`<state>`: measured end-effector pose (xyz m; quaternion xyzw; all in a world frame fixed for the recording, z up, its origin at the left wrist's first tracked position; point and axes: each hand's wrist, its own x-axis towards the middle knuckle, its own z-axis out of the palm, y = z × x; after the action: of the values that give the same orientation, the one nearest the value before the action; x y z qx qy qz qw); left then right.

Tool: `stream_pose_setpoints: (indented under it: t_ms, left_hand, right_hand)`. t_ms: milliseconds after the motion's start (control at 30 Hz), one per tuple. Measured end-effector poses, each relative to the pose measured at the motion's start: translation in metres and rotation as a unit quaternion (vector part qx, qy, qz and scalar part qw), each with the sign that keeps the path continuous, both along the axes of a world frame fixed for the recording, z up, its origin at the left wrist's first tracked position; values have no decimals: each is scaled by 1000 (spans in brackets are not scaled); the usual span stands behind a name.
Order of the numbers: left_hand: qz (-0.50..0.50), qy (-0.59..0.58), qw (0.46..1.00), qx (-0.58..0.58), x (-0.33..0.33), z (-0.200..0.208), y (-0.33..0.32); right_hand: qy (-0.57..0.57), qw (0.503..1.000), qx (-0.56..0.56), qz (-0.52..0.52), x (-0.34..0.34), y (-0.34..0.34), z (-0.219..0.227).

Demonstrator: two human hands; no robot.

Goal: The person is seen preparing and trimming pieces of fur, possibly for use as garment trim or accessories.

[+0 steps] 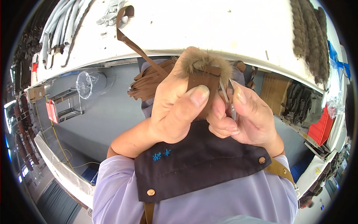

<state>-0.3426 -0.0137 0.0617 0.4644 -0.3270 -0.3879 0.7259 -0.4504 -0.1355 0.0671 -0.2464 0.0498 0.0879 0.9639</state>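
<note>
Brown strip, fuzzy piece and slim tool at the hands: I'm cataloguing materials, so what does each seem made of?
Brown strip: probably fabric tape, matte, being thin, flat and flexible; thin leather isn't ruled out.
Fuzzy piece: fur, soft and fluffy, shown by fine tufted hairs; real or synthetic, I can't tell.
Slim tool: likely smooth metal, given its silvery sheen.

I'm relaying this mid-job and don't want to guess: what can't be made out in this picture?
Head view, all four:
Handle of the metal tool: covered by the right hand.
Back of the brown strip: faces away from the camera.
Near end of the brown ribbon bundle: behind the left hand.
Upper ends of the pale grey strips: cut off by the upper edge.
</note>
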Motion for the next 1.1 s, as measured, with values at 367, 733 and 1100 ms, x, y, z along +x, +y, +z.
stream_pose_setpoints:
  t_ms: [367, 733, 1100]
  left_hand:
    - [-1, -28, 999, -22, 1, 1, -3]
    - [-13, -252, 964, -88, 7, -16, -10]
    - [15, -192, 979, -59, 0, -18, -15]
  right_hand:
    - [6, 1000, 3, 1, -1, -2, 1]
    - [38, 999, -9, -20, -2, -4, -4]
    - [23, 1000, -20, 9, -6, -4, 1]
